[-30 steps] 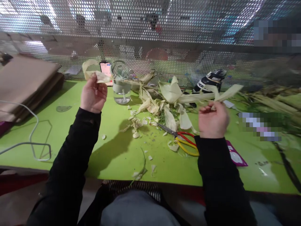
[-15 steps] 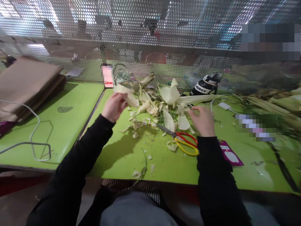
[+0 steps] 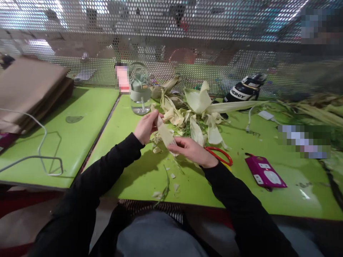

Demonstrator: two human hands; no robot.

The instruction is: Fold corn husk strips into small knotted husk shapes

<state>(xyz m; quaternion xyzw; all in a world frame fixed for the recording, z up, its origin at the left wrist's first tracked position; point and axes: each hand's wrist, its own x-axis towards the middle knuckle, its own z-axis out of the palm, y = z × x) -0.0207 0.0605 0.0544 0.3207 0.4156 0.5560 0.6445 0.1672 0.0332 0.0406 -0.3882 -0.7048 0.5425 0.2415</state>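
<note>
A pale strip of corn husk (image 3: 165,132) stretches between my two hands above the green table. My left hand (image 3: 148,125) pinches its upper end, and my right hand (image 3: 189,148) grips the lower end with thumb and fingers. Just beyond them lies a heap of dry corn husks (image 3: 197,101), some curled and some flat. Scissors with red and yellow handles (image 3: 221,154) lie partly hidden under my right hand and wrist; their blades are out of sight. Small husk scraps (image 3: 157,150) are scattered near my left hand.
A clear water bottle (image 3: 140,94) stands behind my left hand beside a propped phone (image 3: 123,78). A black bottle (image 3: 242,89) leans at the back. The purple packet (image 3: 265,172) lies right. Folded brown cardboard (image 3: 32,89) and a white cable (image 3: 44,134) occupy the left.
My right hand has moved left and closed on the husk strip's lower end. My left hand has come right and down with the strip, uncovering the water bottle.
</note>
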